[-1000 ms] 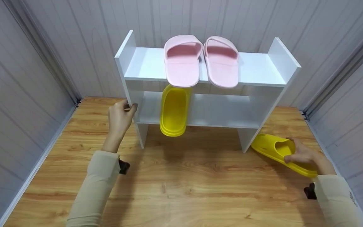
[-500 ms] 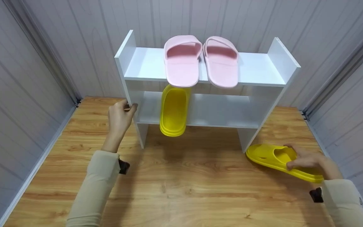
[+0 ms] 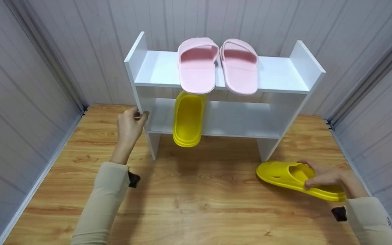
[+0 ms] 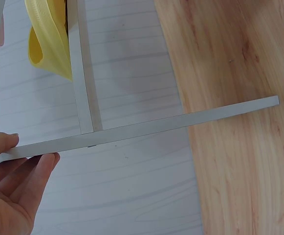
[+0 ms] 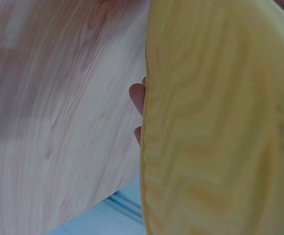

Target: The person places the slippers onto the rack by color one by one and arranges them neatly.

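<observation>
My left hand (image 3: 130,125) grips the left side panel of a white shoe rack (image 3: 239,117), thumb on one face and fingers on the other, as the left wrist view also shows. At the lower right my right hand (image 3: 327,175) holds a yellow slipper (image 3: 281,174) across its middle, toe pointing left. The slipper's ridged sole (image 5: 205,122) fills much of the right wrist view, with fingertips (image 5: 137,98) showing past its edge. Another yellow slipper (image 3: 188,119) sits on the rack's middle shelf, left of centre, heel over the front edge.
Two pink slippers (image 3: 197,68) stand side by side on the top shelf, heels at its front edge. Panelled walls (image 3: 29,102) enclose the wooden floor (image 3: 196,204) at left, right and back. The rack's right leg is close behind the held slipper's toe.
My right hand has brought the yellow slipper down and toward me, its toe shifting left past the rack's right leg. My left hand and the rack have stayed in place.
</observation>
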{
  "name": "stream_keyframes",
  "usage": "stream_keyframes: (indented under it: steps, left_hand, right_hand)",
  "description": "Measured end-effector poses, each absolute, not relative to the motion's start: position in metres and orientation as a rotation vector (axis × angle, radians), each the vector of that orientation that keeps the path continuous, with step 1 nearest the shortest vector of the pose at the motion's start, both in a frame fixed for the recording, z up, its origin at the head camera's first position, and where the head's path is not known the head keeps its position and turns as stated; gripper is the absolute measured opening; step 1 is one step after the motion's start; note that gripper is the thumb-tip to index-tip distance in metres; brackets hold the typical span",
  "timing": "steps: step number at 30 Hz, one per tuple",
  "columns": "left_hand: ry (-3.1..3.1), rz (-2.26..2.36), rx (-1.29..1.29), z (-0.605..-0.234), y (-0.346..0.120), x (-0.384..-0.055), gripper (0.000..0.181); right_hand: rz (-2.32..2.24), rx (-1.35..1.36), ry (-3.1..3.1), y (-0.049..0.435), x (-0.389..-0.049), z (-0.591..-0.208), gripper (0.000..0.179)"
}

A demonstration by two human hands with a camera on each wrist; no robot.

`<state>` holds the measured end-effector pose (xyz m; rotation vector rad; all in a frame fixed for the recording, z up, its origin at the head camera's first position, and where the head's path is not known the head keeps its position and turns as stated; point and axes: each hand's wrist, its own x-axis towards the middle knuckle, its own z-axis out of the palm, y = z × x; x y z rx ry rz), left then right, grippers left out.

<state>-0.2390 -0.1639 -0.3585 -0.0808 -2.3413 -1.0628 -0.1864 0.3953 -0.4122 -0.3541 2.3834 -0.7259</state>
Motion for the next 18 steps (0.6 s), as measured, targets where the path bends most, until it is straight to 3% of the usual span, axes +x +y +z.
stream_keyframes:
  steps: [18]
  left_hand:
    - [-2.332,-1.038,-0.093,-0.36,-0.164,-0.239,0.021]
  right_hand:
    - [-0.878,-0.612,2.337,0.351,-0.182,-0.401,0.095]
